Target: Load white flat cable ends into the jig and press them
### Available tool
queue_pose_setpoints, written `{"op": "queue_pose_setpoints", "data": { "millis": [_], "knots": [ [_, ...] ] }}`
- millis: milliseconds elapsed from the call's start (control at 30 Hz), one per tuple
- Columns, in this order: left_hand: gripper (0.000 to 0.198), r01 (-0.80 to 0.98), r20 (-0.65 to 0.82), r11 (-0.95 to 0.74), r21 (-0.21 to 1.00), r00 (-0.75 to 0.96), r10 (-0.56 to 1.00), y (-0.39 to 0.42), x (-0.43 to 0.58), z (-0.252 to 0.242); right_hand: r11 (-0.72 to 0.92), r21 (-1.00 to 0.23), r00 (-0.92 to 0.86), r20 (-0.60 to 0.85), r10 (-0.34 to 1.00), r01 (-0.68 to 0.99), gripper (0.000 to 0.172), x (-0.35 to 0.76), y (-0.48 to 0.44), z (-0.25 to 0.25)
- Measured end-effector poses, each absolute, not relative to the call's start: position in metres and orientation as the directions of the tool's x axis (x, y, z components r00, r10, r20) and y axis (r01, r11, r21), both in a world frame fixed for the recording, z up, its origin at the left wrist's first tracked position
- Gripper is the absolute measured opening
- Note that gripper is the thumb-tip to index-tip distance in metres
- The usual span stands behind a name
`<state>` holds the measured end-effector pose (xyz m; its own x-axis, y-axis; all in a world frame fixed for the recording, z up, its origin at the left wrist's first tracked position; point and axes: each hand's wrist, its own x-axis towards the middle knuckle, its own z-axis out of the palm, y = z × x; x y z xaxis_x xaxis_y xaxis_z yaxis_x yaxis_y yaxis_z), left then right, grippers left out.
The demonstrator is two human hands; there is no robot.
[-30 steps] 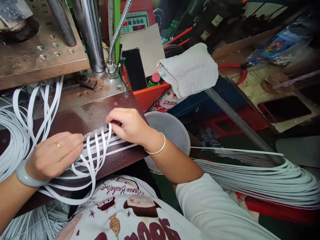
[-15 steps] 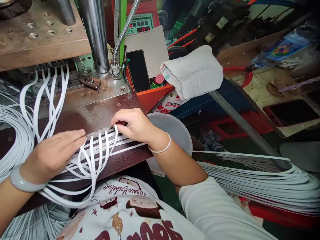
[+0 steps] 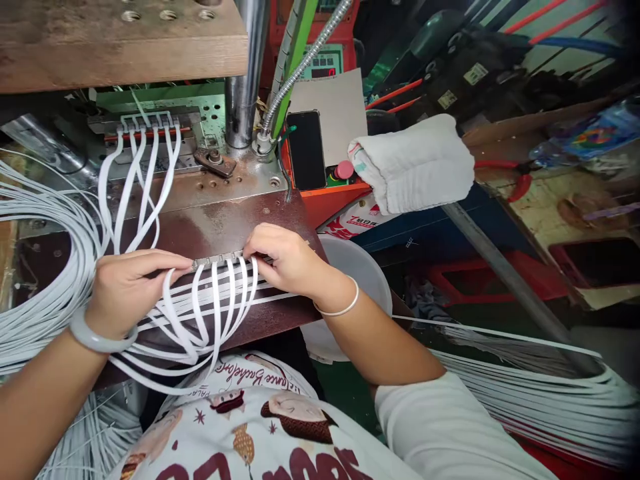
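Note:
A narrow slotted metal bar (image 3: 219, 259) lies at the front of the brown work surface, with several flat white cables (image 3: 216, 303) looping out of it towards me. My left hand (image 3: 123, 287) pinches the bar's left end between thumb and fingers, beside the leftmost cable. At the other end, my right hand (image 3: 285, 260) is closed on the bar's right end, next to the last cable; its fingertips are partly hidden. Behind, a second group of white cables (image 3: 143, 180) sits in a metal holder (image 3: 150, 121) on the press bed, below the raised press plate (image 3: 125, 57).
Coiled white cables (image 3: 45, 267) lie at the left. A phone (image 3: 307, 150), a red push button (image 3: 344, 170) and a folded white cloth (image 3: 415, 163) on a pole stand to the right. Below them is a pale bucket (image 3: 360, 267); a long cable bundle (image 3: 540, 393) hangs at far right.
The press plate has risen, showing the holder and its cables beneath. My left hand has gone from lying flattened by the bar to pinching its end. The view has shifted left.

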<state>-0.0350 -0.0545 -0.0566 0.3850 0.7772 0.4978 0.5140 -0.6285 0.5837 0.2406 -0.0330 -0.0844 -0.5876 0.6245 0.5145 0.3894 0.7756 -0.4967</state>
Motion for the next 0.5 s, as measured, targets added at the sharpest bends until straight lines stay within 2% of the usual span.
{"op": "queue_pose_setpoints", "data": {
  "millis": [200, 400, 500],
  "knots": [
    [0.015, 0.503, 0.529, -0.706, 0.499, 0.468, 0.708, -0.0510, -0.0388, -0.0605, 0.752, -0.539, -0.591, 0.484, 0.645, 0.380, 0.020, 0.2407, -0.0310, -0.0858],
    [0.020, 0.440, 0.546, -0.859, 0.264, 0.666, 0.509, -0.0535, -0.0390, -0.0566, 0.728, -0.575, -0.593, 0.455, 0.664, 0.374, 0.021, 0.2417, -0.0323, -0.0858],
    [0.022, 0.459, 0.537, -0.842, 0.284, 0.651, 0.536, -0.0536, -0.0367, -0.0592, 0.721, -0.582, -0.590, 0.450, 0.670, 0.375, 0.020, 0.2411, -0.0336, -0.0834]
  ]
}}
